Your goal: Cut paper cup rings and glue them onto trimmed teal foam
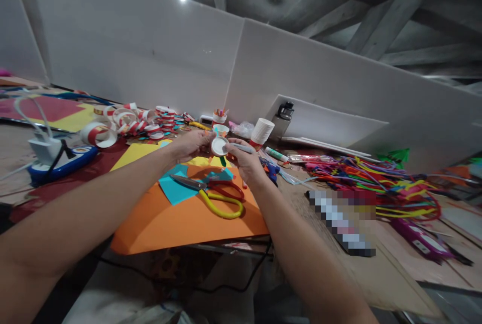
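While both forearms reach forward over the cluttered table, the left hand (pixel 191 145) has its fingers closed at the left edge of a small white round piece (pixel 219 147), which sits raised between the two hands, above the orange sheet (pixel 169 231). The right hand (pixel 247 159) is curled around a slim pale pen (pixel 244 148), its fingertips close against the right side of the round piece; whether they also pinch its rim, I cannot tell. Just below the hands, scissors (pixel 202 186) with one yellow and one red handle loop lie with their blades spread slightly, across a blue paper piece (pixel 176 194) on the orange sheet. Beyond the right hand, a leaning stack of paper cups (pixel 262 130) stands near a dark-topped bottle (pixel 283 122). Red-and-white paper rings (pixel 98 134) are heaped to the left, behind a blue power strip (pixel 62 165), and a tangle of coloured pipe cleaners (pixel 361 173) spreads on the right, near a purple device (pixel 419 240)
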Demonstrator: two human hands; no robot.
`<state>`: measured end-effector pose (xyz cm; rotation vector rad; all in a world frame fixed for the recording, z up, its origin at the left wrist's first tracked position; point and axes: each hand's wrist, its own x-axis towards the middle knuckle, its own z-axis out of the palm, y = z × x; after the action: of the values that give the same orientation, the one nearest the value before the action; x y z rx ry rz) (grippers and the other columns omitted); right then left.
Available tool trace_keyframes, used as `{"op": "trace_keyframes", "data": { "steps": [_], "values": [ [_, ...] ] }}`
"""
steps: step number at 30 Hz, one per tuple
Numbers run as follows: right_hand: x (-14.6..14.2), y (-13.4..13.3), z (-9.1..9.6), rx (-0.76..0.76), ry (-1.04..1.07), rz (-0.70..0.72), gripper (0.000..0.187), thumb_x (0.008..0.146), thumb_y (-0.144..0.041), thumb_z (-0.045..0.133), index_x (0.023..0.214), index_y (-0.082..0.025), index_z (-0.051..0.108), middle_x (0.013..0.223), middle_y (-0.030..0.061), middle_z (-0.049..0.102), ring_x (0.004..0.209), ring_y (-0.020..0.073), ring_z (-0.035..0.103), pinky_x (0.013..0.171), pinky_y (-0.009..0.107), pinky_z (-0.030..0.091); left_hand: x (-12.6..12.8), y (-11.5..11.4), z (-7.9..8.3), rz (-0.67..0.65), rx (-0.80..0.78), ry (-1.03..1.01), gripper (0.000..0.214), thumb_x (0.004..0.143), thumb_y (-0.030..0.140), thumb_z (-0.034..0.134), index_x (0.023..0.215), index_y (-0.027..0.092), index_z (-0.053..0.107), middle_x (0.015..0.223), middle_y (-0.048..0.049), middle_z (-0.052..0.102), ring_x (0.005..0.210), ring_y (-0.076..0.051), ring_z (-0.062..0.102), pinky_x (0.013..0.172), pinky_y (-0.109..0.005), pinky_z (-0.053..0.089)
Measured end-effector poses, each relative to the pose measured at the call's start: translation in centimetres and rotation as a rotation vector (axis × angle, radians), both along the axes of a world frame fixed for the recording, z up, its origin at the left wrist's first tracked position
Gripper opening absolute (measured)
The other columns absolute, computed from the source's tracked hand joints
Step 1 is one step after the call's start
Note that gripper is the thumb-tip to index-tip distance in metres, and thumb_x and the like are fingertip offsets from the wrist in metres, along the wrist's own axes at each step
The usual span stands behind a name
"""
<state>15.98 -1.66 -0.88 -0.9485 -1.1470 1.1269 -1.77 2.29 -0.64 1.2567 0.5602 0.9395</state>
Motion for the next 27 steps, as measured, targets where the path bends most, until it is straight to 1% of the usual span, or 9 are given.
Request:
{"op": "trace_keyframes", "data": {
  "steps": [2,3,7,10,15,19,22,25,27],
  "values": [
    [-0.1,-0.1,0.2,-0.023,0.09,-0.019,0.039,0.052,-0.03,0.082,0.084,-0.019,0.063,0.073,-0.0025,0.065,0.066,0.0111,0.059,0.062,0.024,0.046,0.6,-0.2,-0.2,-0.003,-0.045,-0.107,0.038,0.078,0.049,0.067,0.076,0.012,0.064,0.067,-0.007,0.065,0.056,-0.014,0.062,0.053,-0.024,0.051],
    [-0.1,-0.1,0.3,-0.027,0.129,-0.03,0.04,0.051,-0.03,0.083,0.084,-0.019,0.062,0.074,-0.0026,0.066,0.066,0.0111,0.06,0.062,0.024,0.046,0.8,-0.3,-0.3,-0.008,-0.059,-0.16,0.036,0.079,0.048,0.067,0.077,0.012,0.064,0.067,-0.0065,0.065,0.058,-0.014,0.062,0.054,-0.024,0.051],
    [-0.1,-0.1,0.5,0.002,0.218,-0.092,0.044,0.05,-0.03,0.084,0.085,-0.02,0.06,0.074,-0.0029,0.065,0.067,0.0115,0.06,0.06,0.023,0.047,1.5,-1.0,-0.4,-0.033,-0.074,-0.25,0.019,0.079,0.027,0.071,0.089,0.011,0.068,0.083,-0.0076,0.07,0.07,-0.012,0.063,0.068,-0.024,0.054],
    [-0.2,-0.1,0.5,0.046,0.218,-0.127,0.044,0.05,-0.03,0.083,0.086,-0.02,0.059,0.074,-0.0031,0.065,0.067,0.0119,0.06,0.061,0.024,0.048,1.6,-1.3,-0.4,-0.007,-0.075,-0.225,0.018,0.078,0.019,0.071,0.094,0.01,0.068,0.086,-0.0081,0.07,0.074,-0.012,0.064,0.075,-0.027,0.055],
    [-0.4,0.2,0.0,0.118,0.167,-0.144,0.043,0.055,-0.034,0.081,0.088,-0.02,0.059,0.076,-0.0025,0.064,0.069,0.0121,0.061,0.065,0.025,0.05,1.6,-1.5,-0.5,0.115,-0.097,-0.202,0.017,0.079,0.02,0.069,0.094,0.011,0.068,0.084,-0.0068,0.07,0.075,-0.013,0.066,0.076,-0.032,0.057],
    [0.1,0.5,-0.1,0.188,0.06,-0.252,0.032,0.071,-0.046,0.068,0.086,-0.02,0.059,0.071,-0.0032,0.06,0.065,0.0112,0.057,0.064,0.025,0.048,1.4,-1.3,-0.5,0.225,-0.124,-0.211,0.015,0.077,0.019,0.069,0.09,0.013,0.067,0.084,-0.0051,0.069,0.073,-0.013,0.065,0.069,-0.03,0.059],
    [0.3,0.2,0.4,0.248,-0.06,-0.319,0.029,0.08,-0.049,0.058,0.083,-0.02,0.06,0.067,-0.0032,0.058,0.063,0.0116,0.056,0.062,0.024,0.047,1.2,-1.1,-0.5,0.259,-0.114,-0.195,0.016,0.075,0.02,0.069,0.089,0.012,0.067,0.083,-0.005,0.067,0.073,-0.014,0.065,0.066,-0.031,0.059],
    [0.0,-0.6,0.9,0.325,-0.136,-0.263,0.023,0.083,-0.043,0.055,0.086,-0.02,0.059,0.069,-0.0025,0.059,0.065,0.0124,0.057,0.064,0.025,0.048,1.2,-1.2,-0.4,0.252,-0.101,-0.188,0.013,0.076,0.018,0.067,0.087,0.011,0.066,0.086,-0.0074,0.066,0.075,-0.016,0.065,0.065,-0.032,0.06],
    [-0.3,-1.2,0.9,0.389,-0.202,-0.207,0.019,0.084,-0.039,0.056,0.09,-0.021,0.057,0.074,-0.0016,0.06,0.069,0.013,0.059,0.067,0.026,0.049,1.3,-1.3,-0.3,0.241,-0.085,-0.18,0.01,0.077,0.017,0.065,0.084,0.01,0.065,0.083,-0.0077,0.066,0.072,-0.015,0.064,0.066,-0.033,0.06]
  ]
}}
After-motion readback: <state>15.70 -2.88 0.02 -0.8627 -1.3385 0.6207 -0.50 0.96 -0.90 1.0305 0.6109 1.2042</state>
